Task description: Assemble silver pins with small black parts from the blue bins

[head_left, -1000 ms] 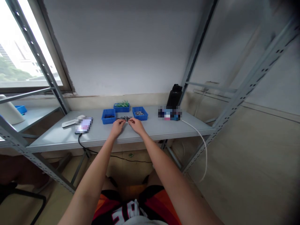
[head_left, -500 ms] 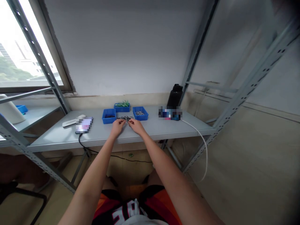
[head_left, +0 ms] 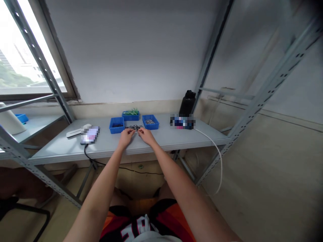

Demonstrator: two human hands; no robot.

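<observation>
My left hand and my right hand face each other low over the table, fingers pinched. What sits between the fingertips is too small to name. Just behind them lies a loose pile of small dark and silvery pieces. A blue bin with dark bits inside is left of the pile. Right of it stands a blue bin of small shiny metal pieces. Farther back, a third blue bin holds green, leaf-like strips.
A phone with a black cable and a pale flat object lie at left. At right stand a black bottle and a blurred item with a white cable. Metal shelf posts frame the table.
Both hands stay pinched at nearly the same spot. The whole view has shifted very slightly; nothing on the table has visibly moved.
</observation>
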